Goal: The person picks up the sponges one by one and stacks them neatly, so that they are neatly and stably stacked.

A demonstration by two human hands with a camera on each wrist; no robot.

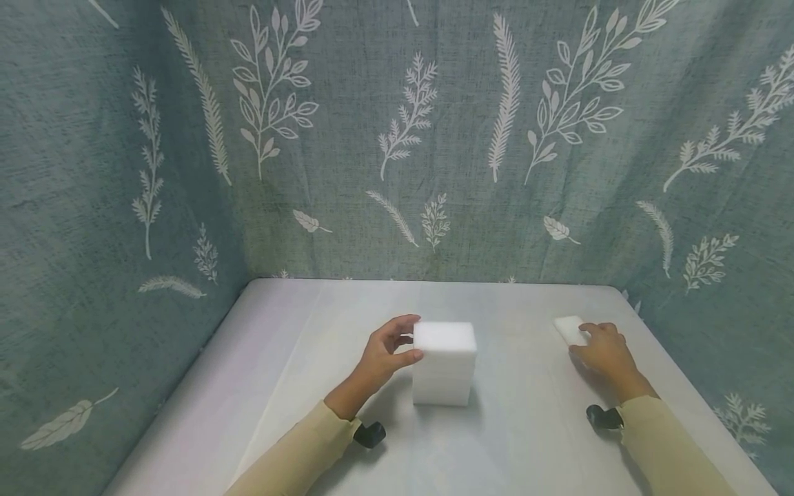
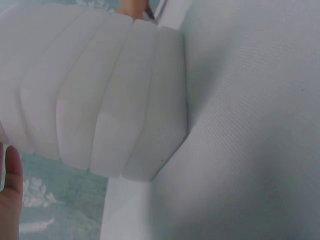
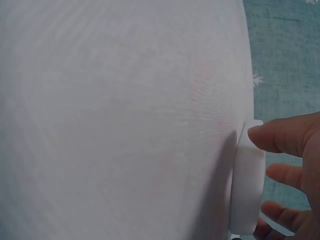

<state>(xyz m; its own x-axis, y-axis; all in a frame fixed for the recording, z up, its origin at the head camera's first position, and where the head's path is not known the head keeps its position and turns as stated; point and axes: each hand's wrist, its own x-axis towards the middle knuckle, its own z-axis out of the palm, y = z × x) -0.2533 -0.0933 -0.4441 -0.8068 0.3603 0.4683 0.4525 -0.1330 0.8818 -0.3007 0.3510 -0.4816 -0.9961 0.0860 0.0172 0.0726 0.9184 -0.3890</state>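
A neat upright stack of several white sponge blocks (image 1: 442, 375) stands on the table, its layers showing in the left wrist view. My left hand (image 1: 380, 355) holds the stack's left side near the top, thumb at the front corner and fingers at the back one. Over to the right, a single flat white sponge (image 1: 567, 328) lies at the tabletop. My right hand (image 1: 604, 353) grips its near end from above, thumb on one side and fingers toward the other. In the right wrist view, the thumb (image 3: 280, 135) touches the sponge's edge.
The white table (image 1: 521, 441) has rounded far corners. Green leaf-patterned cloth (image 1: 372, 207) hangs behind it and along both sides. Dark wrist devices (image 1: 370, 435) sit by both cuffs. White table surface lies between the stack and the single sponge.
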